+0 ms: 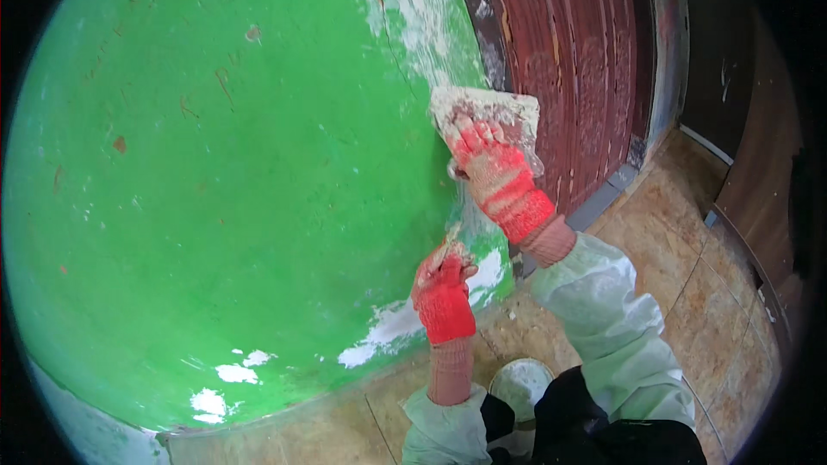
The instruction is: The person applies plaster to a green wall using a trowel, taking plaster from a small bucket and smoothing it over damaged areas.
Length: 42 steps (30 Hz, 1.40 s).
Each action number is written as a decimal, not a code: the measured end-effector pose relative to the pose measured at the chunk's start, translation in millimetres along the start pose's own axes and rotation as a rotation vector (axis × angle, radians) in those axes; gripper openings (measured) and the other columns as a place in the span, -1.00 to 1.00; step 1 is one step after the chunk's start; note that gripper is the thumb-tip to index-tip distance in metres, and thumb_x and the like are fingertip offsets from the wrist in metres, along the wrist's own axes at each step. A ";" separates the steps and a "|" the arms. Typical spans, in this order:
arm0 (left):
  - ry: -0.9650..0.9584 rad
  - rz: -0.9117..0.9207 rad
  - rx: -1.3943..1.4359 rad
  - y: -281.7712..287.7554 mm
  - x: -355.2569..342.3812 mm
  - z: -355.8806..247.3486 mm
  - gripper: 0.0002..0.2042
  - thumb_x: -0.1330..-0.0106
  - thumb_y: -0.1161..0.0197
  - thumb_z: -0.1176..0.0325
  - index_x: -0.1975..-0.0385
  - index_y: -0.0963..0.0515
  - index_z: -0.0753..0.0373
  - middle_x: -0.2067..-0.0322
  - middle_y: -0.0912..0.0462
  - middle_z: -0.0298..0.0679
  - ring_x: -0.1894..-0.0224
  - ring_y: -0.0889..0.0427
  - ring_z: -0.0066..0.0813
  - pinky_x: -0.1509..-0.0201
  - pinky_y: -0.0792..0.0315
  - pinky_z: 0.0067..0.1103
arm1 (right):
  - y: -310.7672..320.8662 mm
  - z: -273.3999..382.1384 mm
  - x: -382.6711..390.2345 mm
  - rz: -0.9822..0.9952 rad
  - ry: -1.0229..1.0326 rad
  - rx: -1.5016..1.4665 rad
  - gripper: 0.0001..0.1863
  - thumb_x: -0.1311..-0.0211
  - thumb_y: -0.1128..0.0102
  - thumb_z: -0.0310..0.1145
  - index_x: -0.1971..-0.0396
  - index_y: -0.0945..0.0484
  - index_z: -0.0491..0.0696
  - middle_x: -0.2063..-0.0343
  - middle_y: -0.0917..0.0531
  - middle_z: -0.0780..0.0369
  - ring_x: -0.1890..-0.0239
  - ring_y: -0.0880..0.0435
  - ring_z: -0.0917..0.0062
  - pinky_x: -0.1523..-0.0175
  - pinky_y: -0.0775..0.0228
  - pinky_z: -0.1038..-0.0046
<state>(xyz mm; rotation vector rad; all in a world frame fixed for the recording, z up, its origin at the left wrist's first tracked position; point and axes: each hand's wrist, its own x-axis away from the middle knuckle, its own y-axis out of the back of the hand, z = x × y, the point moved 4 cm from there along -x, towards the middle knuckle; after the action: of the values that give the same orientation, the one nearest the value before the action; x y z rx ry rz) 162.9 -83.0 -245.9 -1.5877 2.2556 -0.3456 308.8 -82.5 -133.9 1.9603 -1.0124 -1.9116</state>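
Observation:
My right hand [504, 176], in a red and tan work glove, is closed on a plastering trowel [521, 112]. White plaster coats the upper edge of its broad flat blade. The trowel is at the edge of the green wall [241, 164], beside the dark door frame [491, 52]. Lower and to the left, my left hand [444, 297], gloved in red, is closed around a narrow plaster-smeared tool [451, 239]; most of it is hidden in the fingers. Pale plaster streaks [418, 9] run down the wall above the trowel, next to a thin crack.
A dark red panelled door [564, 60] stands right of the wall. Below, a white round bucket [522, 363] sits on the tan tiled floor [672, 267] near my legs. White patches [392, 327] mark the wall's lower edge. A brown wooden panel [767, 181] stands at the far right.

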 end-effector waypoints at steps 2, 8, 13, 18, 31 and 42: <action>0.056 -0.012 0.037 6.2 2.2 -2.3 -0.76 -0.25 -0.16 0.39 0.13 -0.51 0.34 0.44 -0.61 -0.26 0.56 -0.53 -0.66 0.57 -0.28 -0.80 | -7.6 2.6 25.1 0.142 -0.008 -0.080 -0.53 -0.14 0.10 -0.30 -0.10 -0.33 0.05 -0.12 -0.35 0.09 -0.12 -0.37 0.21 -0.20 -0.17 0.21; 0.066 0.107 0.066 -5.9 12.8 -11.6 -0.76 -0.24 -0.14 0.43 0.12 -0.52 0.33 0.39 -0.62 -0.24 0.53 -0.54 -0.66 0.56 -0.29 -0.78 | 47.1 -21.3 86.1 0.030 -0.346 -0.889 -0.52 0.04 -0.03 -0.54 0.01 -0.50 0.04 0.34 -0.66 0.17 0.29 -0.65 0.37 0.19 -0.46 0.41; 0.007 0.172 -0.183 0.5 2.5 -5.0 -0.75 -0.26 -0.12 0.41 0.09 -0.52 0.32 0.35 -0.62 -0.26 0.49 -0.54 -0.65 0.47 -0.36 -0.73 | 32.5 -26.5 124.8 0.419 -0.787 -1.165 -0.60 0.00 -0.08 -0.43 0.07 -0.55 0.01 0.53 -0.62 0.28 0.47 -0.54 0.65 0.29 -0.41 0.51; 0.296 0.337 -0.480 54.3 -22.4 94.5 -0.80 -0.22 -0.17 0.36 0.18 -0.58 0.21 0.38 -0.61 -0.32 0.44 -0.56 -0.64 0.43 -0.39 -0.71 | -54.9 -72.1 245.7 0.538 -0.911 -1.076 -0.71 -0.01 -0.15 -0.28 0.24 -0.60 -0.03 0.61 -0.58 0.24 0.52 -0.54 0.55 0.37 -0.37 0.45; 0.079 0.543 -1.270 121.8 24.5 373.5 -0.59 -0.19 -0.09 0.16 -0.02 -0.41 0.16 0.16 -0.57 -0.07 0.18 -0.56 -0.15 0.11 -0.42 -0.33 | -208.1 -67.2 470.9 0.575 -1.404 -1.227 -0.76 -0.16 -0.09 -0.21 0.34 -0.56 -0.06 0.47 -0.56 0.34 0.45 -0.49 0.58 0.31 -0.34 0.46; 0.003 0.549 -1.184 81.1 3.3 382.1 -0.70 -0.27 -0.02 0.28 0.03 -0.43 0.18 0.10 -0.52 -0.07 -0.01 -0.42 -0.07 -0.06 -0.33 -0.33 | -233.8 -51.1 477.4 0.744 -1.611 -1.192 -0.75 -0.07 -0.19 -0.20 0.44 -0.54 -0.09 0.57 -0.53 0.33 0.56 -0.46 0.57 0.45 -0.28 0.45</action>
<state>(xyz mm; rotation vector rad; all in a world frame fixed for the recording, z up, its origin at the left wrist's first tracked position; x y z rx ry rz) 255.0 -56.0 -624.5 -1.1767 2.9139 1.3368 390.4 -213.9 -645.1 -0.6940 -0.3230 -2.3015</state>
